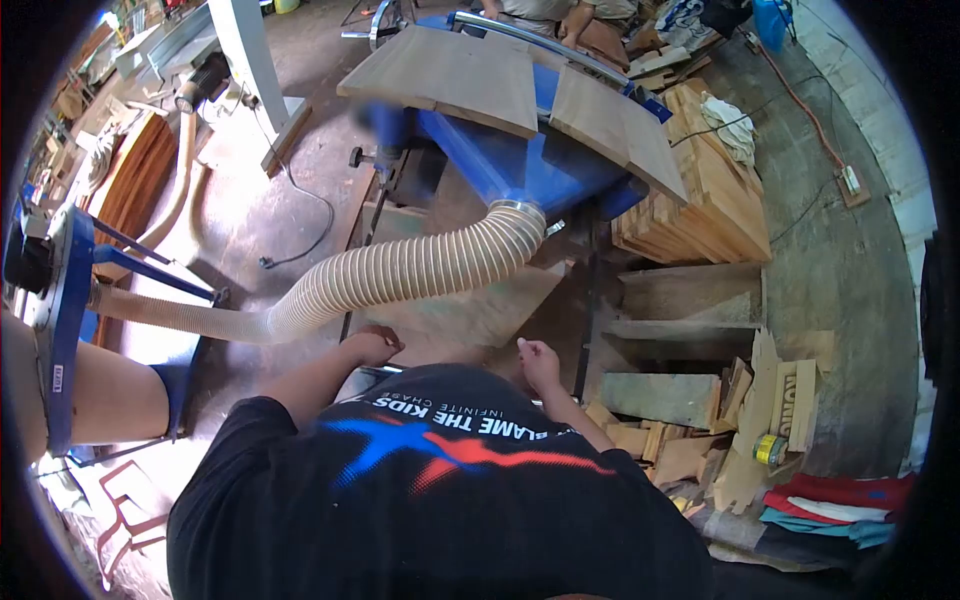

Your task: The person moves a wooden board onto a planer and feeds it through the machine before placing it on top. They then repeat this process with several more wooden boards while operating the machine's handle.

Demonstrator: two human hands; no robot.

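Observation:
My left hand [376, 345] hangs in front of my waist, its fingers loosely bent and a little apart, with nothing seen in them. My right hand [540, 364] is closed with the fingers curled in; nothing shows in it. Between and beyond both hands runs a ribbed dust hose [410, 270], joined to the underside of a blue machine [480, 160]. On top of that machine lie wide wooden boards, one on the left [460, 75] and one on the right [610, 115]. Neither hand touches the boards or the hose.
Stacked planks [700, 190] and a wooden shelf box [690, 297] with offcuts stand at right. A blue dust collector [70, 330] is at left. Another person's hand [575, 22] is behind the machine. A black cord [300, 240] lies on the floor.

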